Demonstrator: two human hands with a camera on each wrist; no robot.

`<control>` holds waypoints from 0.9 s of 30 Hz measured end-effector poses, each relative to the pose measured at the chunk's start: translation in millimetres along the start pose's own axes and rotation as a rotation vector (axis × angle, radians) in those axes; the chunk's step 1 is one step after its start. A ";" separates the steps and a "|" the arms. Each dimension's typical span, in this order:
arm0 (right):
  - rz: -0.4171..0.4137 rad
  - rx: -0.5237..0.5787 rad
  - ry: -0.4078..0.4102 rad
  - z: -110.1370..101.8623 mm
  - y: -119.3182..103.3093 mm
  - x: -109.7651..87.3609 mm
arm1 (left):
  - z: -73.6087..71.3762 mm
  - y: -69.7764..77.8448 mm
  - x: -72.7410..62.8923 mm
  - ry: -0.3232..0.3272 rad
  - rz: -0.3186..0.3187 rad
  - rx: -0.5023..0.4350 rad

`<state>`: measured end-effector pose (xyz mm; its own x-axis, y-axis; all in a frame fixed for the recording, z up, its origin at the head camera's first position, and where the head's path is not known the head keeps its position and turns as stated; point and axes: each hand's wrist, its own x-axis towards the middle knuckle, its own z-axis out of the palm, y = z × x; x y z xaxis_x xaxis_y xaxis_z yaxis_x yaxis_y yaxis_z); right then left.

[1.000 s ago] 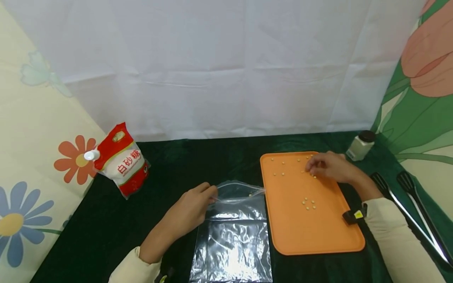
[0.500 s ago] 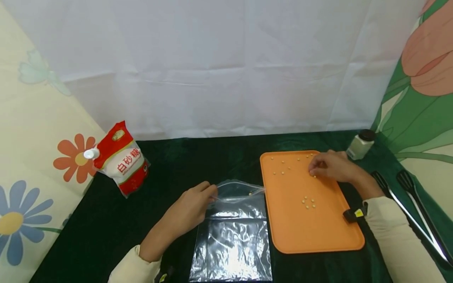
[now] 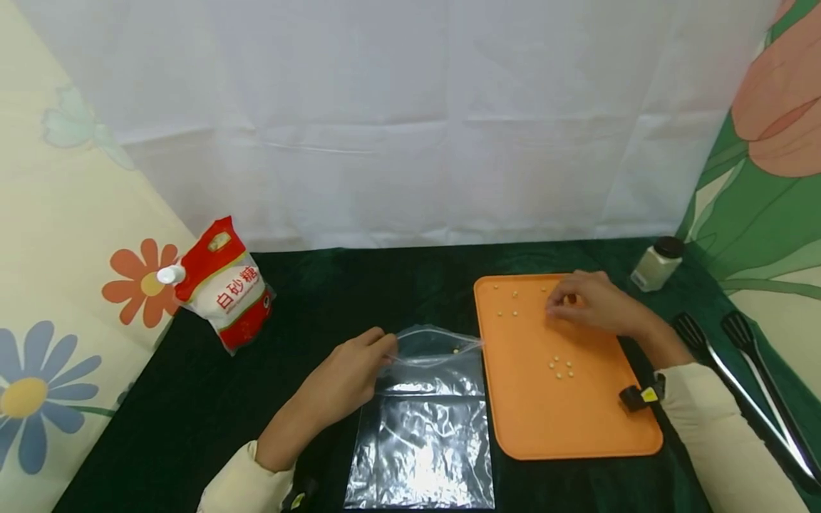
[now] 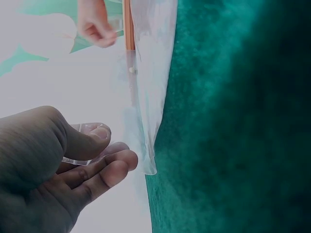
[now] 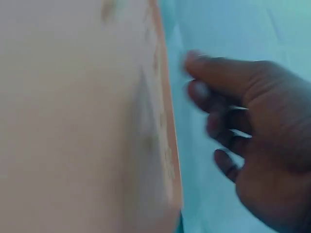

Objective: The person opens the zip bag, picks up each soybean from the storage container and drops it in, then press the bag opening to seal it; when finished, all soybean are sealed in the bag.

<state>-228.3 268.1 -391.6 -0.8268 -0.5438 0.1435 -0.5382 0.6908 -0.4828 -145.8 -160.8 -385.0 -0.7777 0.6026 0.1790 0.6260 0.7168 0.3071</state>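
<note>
My left hand (image 3: 349,374) pinches the left edge of a clear zip bag (image 3: 423,442) at its mouth; the left wrist view shows thumb and fingers on the clear film (image 4: 87,127). The bag lies flat, its mouth gaping, with a small pale bean (image 3: 456,350) inside near the opening. My right hand (image 3: 593,303) hovers over the far right of an orange tray (image 3: 539,420), thumb and fingers curled near each other. In the blurred right wrist view I cannot tell whether the fingertips hold a bean. Several small round beans (image 3: 559,376) lie scattered on the tray.
A red and white bag of sugar (image 3: 224,288) with a white spout stands at the back left. A dark-lidded jar (image 3: 657,265) is behind the tray at right. Two slotted utensils with long handles (image 3: 757,377) lie along the right side, beside my right forearm.
My right hand has shifted slightly left over the tray. One bean rolled left on the tray and no longer shows there. The left hand and the bag have stayed put.
</note>
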 end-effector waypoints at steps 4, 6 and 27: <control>-0.050 0.269 0.115 16.9 -40.1 12.3 | -0.5 0.4 0.5 0.002 0.004 0.007; -0.069 0.376 0.141 26.4 -63.4 18.0 | -0.9 0.6 0.8 0.004 0.008 0.012; -0.034 0.473 0.166 60.7 -108.4 24.6 | -1.2 2.4 2.6 -0.040 -0.030 0.008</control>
<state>-180.4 151.0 -388.2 -0.8456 -0.4529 0.2828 -0.4640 0.3615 -0.8087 -146.4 -157.9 -382.7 -0.7933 0.5943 0.1325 0.6032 0.7373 0.3041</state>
